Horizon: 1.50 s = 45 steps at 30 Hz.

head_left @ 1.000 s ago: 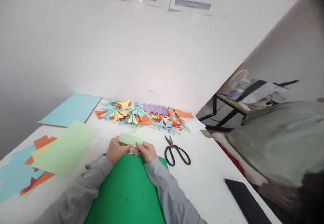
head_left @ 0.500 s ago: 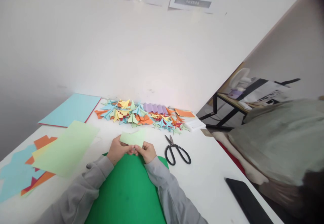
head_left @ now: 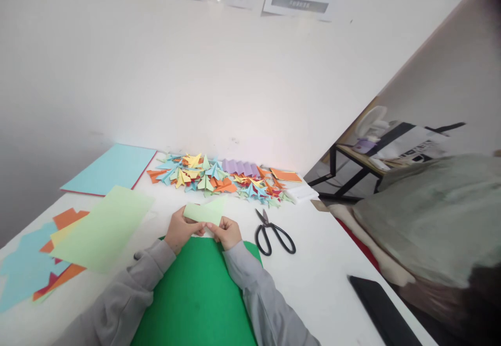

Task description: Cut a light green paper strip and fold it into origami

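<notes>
A small light green sheet of paper (head_left: 204,213) is held up between my two hands, over the far end of the green mat. My left hand (head_left: 182,232) pinches its left and lower edge. On the other side, my right hand (head_left: 227,233) grips its lower right part, the thumb tips close together. A fold runs across the paper, with a pointed flap rising at the upper right. Some fingers are hidden behind it. Scissors (head_left: 270,231) with black handles lie slightly open to the right of my right hand.
Behind my hands lies a pile of small folded paper planes (head_left: 205,176). To the left are a large light green sheet (head_left: 107,226), coloured scraps (head_left: 29,262) and a blue sheet (head_left: 111,168). A black flat object (head_left: 381,309) rests at right, near another person's arm (head_left: 376,247).
The green paper has turned slightly in my hands, and its upper right flap stands higher. My fingers have shifted a little along its lower edge.
</notes>
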{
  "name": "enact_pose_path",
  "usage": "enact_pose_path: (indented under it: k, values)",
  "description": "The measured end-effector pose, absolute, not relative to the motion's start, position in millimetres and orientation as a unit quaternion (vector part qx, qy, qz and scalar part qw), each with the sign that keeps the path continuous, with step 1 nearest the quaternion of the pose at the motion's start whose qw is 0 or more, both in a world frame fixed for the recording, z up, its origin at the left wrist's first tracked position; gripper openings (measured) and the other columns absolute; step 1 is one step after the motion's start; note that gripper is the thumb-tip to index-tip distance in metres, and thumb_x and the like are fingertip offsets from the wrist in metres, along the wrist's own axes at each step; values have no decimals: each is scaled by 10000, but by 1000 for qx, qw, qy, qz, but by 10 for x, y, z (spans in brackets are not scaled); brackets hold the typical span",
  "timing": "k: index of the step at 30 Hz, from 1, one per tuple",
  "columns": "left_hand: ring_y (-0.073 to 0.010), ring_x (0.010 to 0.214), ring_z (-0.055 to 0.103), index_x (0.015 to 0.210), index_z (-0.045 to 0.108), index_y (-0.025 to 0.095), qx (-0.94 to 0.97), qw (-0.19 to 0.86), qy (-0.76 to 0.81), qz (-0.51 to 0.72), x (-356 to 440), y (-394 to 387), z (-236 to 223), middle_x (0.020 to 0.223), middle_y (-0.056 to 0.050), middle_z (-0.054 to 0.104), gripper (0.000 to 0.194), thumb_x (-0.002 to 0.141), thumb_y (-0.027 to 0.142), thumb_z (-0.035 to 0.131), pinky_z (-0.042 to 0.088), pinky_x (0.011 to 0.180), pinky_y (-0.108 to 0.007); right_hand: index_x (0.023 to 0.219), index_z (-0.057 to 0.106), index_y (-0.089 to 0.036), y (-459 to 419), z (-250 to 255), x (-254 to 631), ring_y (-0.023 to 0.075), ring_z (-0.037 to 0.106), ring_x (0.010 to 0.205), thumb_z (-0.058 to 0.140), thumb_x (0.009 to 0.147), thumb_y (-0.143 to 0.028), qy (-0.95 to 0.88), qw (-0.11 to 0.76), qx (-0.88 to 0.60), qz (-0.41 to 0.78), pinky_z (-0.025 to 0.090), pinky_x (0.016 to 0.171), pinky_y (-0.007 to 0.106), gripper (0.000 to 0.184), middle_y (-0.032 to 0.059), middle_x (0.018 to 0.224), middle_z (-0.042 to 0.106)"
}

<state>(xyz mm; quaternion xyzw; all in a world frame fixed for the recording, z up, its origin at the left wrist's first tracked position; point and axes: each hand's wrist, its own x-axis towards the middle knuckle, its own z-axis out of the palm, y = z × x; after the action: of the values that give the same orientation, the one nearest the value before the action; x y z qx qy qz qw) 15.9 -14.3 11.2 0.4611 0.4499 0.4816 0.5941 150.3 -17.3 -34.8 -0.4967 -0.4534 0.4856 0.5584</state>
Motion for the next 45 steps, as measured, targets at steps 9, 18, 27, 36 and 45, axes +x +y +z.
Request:
enact_pose_path:
  k: [9,18,27,36,45]
  values:
    - [-125,458,562,734,540,94,408,596,449,527,49,-46,82,506,3,601,328,493,210,729,496,474,-258,425,383,-195,-144,-306,1594,54,316,252,684,544,-444,-334,630,-410,569,272,313,198,409,-87,266,394]
    - [-131,456,564,774,529,122,480,603,429,470,169,-140,83,503,18,602,342,503,210,719,476,471,-251,511,585,-148,-210,-196,1549,81,460,346,733,483,-389,-459,520,-444,568,346,373,207,284,-22,408,569]
    - [-119,453,548,957,512,100,476,625,419,455,110,-118,108,532,24,594,495,508,176,705,472,469,-253,441,565,-146,-205,-213,1617,72,441,307,701,547,-339,-461,505,-441,581,334,347,195,258,-21,368,547]
    - [-111,417,528,1074,462,87,427,653,421,463,-7,-35,147,499,41,540,681,458,192,734,450,464,-258,367,544,-144,-174,-256,1644,74,397,245,686,511,-249,-393,530,-430,617,300,291,195,228,-11,293,506]
    - [-147,589,578,1023,484,120,499,550,437,507,-52,14,73,690,-44,589,433,633,262,606,483,553,-295,395,555,-144,-160,-232,1667,67,396,254,668,525,-216,-307,569,-400,649,326,293,192,187,-26,310,500]
